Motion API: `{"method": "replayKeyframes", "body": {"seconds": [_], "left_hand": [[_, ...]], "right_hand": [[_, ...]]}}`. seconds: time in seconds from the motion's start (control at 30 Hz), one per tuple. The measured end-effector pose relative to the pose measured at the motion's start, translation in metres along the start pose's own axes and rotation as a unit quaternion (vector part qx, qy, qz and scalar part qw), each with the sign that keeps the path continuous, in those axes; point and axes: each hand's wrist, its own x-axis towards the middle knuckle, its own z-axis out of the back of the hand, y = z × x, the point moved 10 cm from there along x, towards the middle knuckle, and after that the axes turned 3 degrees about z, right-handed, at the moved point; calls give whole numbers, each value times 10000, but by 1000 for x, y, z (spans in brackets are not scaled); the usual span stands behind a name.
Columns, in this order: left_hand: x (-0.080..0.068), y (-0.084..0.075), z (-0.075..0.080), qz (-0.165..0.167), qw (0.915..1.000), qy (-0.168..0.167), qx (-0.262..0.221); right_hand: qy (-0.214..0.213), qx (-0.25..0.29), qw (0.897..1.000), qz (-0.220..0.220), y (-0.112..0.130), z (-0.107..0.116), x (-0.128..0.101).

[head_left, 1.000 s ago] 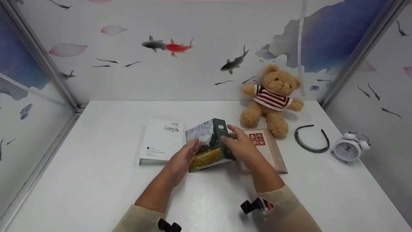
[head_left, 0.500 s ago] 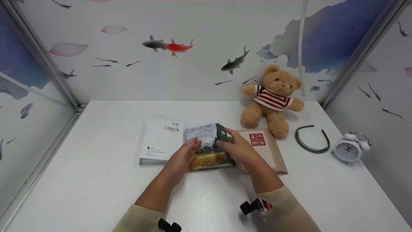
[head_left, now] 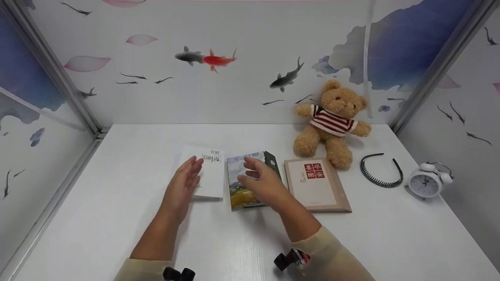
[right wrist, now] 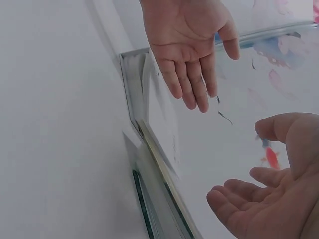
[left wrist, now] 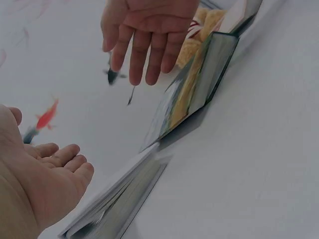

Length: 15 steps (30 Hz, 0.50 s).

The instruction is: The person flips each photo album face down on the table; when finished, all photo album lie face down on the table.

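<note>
Three thick books lie in a row. The left one is white (head_left: 213,183), the middle one is a photo album with a painted landscape cover (head_left: 239,197), and the right one is beige (head_left: 312,193). My left hand (head_left: 176,195) hovers at the white book, hiding its left part, with fingers extended and nothing held. Over the album is my right hand (head_left: 267,185), its fingers loosely bent and apart from the cover. In the left wrist view the album (left wrist: 199,84) and white book (left wrist: 119,199) show their page edges, with free space around both hands.
A teddy bear (head_left: 334,121) in a striped sweater sits behind the beige book. Right of it lie a black toothed headband (head_left: 377,179) and a white alarm clock (head_left: 425,183). Printed wall panels (head_left: 234,97) bound the white table (head_left: 109,203).
Both hands have let go of the album, which was tilted and now lies flat. My left hand has moved left to the white book; the right has moved left over the album.
</note>
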Motion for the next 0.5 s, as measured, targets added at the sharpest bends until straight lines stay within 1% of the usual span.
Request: {"method": "replayKeyframes", "body": {"seconds": [0.13, 0.27, 0.33, 0.37, 0.43, 0.5], "left_hand": [[-6, -2, 36, 29, 9995, -308, -102], [-11, -1, 63, -37, 9984, -555, 142], [-11, 2, 73, 40, 9970, -682, 369], [-11, 5, 76, 105, 9965, -722, 409], [-10, 12, 81, 317, 9959, -733, 435], [-9, 21, 82, 614, 9950, -666, 422]], "right_hand": [[157, -25, 9999, -52, 2, -33, 10], [391, 53, 9992, 65, 8, -64, 21], [472, 148, 9987, 156, 11, -76, 26], [504, 202, 9984, 181, 12, -81, 28], [518, 264, 9980, 244, 14, -88, 32], [494, 276, 9980, 277, 15, -94, 36]]}}
